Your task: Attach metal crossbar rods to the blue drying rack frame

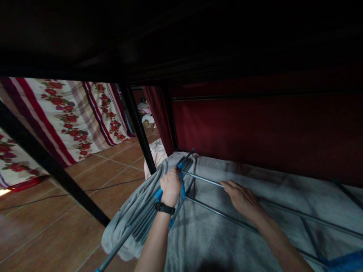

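A frame of thin grey tubes joined by blue plastic connectors lies across a grey blanket [204, 241]. My left hand [171, 185], with a dark watch on its wrist, is closed around the blue connector [183, 187] at the frame's left end; the palm hides part of it. Fingers of my right hand [242, 198] are curled on the upper grey tube [206, 179], to the right of that joint. Below it runs a second grey tube [219, 214], roughly parallel. Several loose grey tubes [146, 219] lie bundled beneath and beside my left wrist.
A dark bed post [141, 132] and a slanted dark bar [51, 162] stand to the left. Overhead is a dark bunk. A maroon curtain [255, 132] hangs behind the bed. A black cable [102, 189] crosses the tiled floor [113, 207] near a floral curtain [70, 124].
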Available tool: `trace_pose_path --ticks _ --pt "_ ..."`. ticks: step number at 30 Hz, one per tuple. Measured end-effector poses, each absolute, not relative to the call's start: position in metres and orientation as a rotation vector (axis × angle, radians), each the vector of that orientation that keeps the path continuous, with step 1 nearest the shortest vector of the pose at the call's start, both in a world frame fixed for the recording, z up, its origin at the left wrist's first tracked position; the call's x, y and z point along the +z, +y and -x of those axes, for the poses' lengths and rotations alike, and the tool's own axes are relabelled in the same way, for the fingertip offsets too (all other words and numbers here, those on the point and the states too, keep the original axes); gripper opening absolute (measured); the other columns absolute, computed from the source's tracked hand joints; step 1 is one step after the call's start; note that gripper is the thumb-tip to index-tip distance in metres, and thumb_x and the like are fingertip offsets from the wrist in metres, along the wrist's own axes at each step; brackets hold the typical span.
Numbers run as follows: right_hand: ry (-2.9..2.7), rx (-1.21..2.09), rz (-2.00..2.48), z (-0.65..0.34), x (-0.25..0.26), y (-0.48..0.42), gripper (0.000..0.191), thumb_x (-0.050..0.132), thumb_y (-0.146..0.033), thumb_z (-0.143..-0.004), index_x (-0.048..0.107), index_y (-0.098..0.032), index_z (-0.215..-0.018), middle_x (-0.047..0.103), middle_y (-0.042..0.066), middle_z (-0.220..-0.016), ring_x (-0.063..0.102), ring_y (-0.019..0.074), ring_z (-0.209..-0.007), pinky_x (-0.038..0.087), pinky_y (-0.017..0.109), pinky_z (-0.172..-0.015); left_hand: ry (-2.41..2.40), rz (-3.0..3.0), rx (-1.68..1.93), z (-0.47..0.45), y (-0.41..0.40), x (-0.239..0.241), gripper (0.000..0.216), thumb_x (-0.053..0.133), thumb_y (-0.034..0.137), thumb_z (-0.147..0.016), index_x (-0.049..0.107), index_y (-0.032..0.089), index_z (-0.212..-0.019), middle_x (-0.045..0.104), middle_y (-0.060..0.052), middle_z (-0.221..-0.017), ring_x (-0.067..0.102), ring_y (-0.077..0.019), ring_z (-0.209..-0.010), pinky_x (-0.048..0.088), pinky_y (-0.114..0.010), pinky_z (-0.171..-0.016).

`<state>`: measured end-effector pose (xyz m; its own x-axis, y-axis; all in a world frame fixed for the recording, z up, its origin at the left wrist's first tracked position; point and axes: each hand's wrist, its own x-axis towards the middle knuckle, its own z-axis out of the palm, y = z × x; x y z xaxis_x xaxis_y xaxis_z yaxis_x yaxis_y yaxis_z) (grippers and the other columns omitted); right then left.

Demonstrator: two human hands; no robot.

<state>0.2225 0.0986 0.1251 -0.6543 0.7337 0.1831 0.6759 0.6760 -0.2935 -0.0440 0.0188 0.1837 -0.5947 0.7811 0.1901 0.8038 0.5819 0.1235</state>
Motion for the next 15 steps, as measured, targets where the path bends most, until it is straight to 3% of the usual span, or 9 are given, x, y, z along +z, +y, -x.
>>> trace_pose_path --ticks 15 --pt "-2.618 0.485 1.017 -0.223 0.137 0.101 0.047 0.033 -0.025 -0.104 0.064 -0.028 -0.139 0.069 0.007 -0.131 0.067 0.0219 -0.113 0.049 0.034 -0.094 -2.599 1.385 -0.261 0.049 0.011 0.173 0.043 0.030 0.020 -0.104 0.068 0.014 -0.123 0.077 -0.019 -0.097 0.076 -0.0330 -0.098 0.055 -0.038 -0.078"
